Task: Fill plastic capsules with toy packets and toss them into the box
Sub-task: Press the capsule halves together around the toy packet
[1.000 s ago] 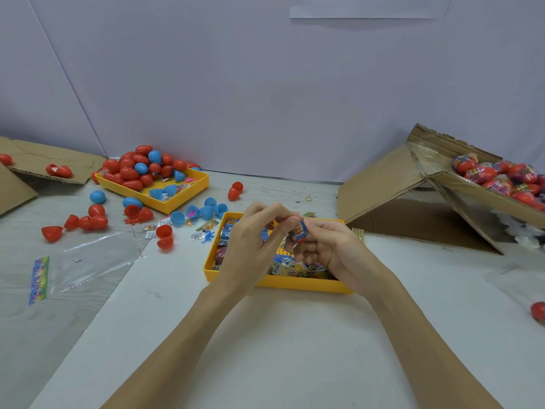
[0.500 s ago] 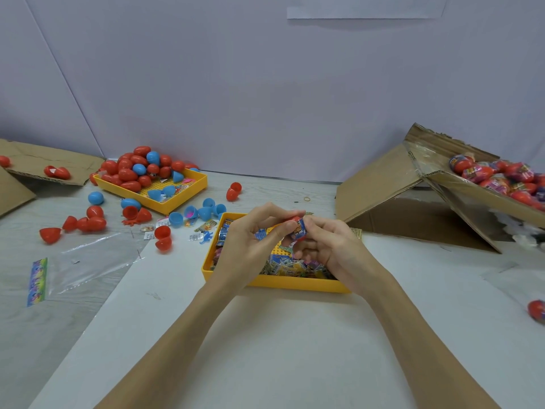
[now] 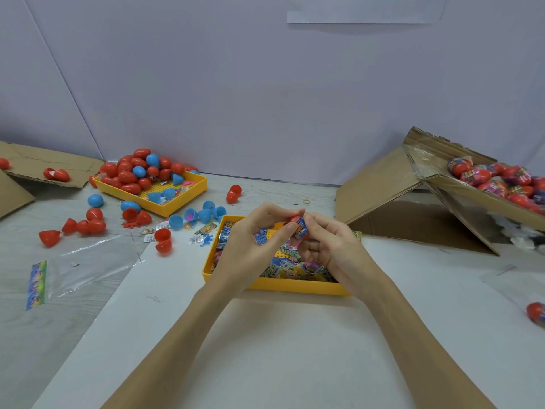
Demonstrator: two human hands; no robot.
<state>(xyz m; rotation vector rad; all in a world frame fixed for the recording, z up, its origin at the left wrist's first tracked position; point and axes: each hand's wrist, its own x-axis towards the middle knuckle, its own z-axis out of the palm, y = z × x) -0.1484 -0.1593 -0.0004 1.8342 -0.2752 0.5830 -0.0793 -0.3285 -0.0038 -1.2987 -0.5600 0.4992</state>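
White tabletop [image 3: 265,349]: both hands' grip pinching red capsule [image 3: 295,220] w/ packet [image 3: 301,227].

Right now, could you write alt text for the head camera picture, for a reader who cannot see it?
Two bare hands, the left hand and right hand, together hold a red plastic capsule with a blue toy packet over a yellow tray of packets. A second yellow tray of red and blue capsules sits far left; a cardboard box of filled capsules stands right.

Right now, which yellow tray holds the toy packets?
The near yellow tray under both hands; the far-left tray holds red and blue capsules instead.
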